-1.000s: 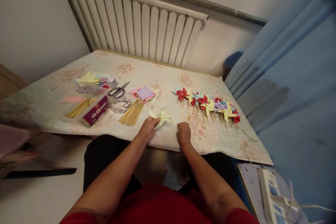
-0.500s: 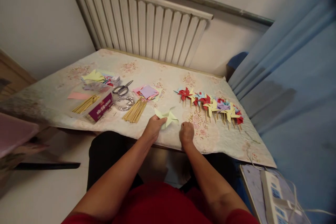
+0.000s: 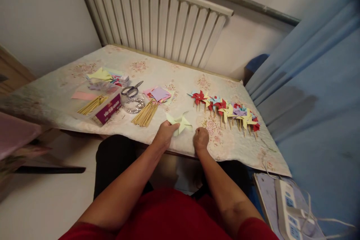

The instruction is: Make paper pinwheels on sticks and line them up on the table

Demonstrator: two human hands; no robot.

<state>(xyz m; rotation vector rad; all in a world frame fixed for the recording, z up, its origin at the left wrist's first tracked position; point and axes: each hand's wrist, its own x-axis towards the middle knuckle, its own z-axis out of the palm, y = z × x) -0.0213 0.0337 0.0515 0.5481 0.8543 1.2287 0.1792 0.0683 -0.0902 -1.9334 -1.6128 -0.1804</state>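
My left hand (image 3: 165, 133) pinches the edge of a pale yellow-green paper pinwheel (image 3: 181, 121) that lies near the table's front edge. My right hand (image 3: 200, 139) rests as a closed fist on the cloth just right of that pinwheel; what its fingers hold, if anything, is hidden. A row of finished red, yellow, blue and purple pinwheels on sticks (image 3: 226, 111) lies to the right of my hands. A bundle of wooden sticks (image 3: 145, 114) lies just left of my left hand.
A floral cloth covers the table (image 3: 70, 78). On its left are scissors (image 3: 131, 90), a clear bag (image 3: 133, 105), coloured paper squares (image 3: 159, 94), a purple box (image 3: 108, 109), more sticks (image 3: 91, 105). A radiator (image 3: 157, 18) stands behind. A power strip (image 3: 288, 210) lies lower right.
The view has shifted slightly. Both hands hold nearly the same pose, the left still pinching the pale pinwheel and the right still fisted beside it.
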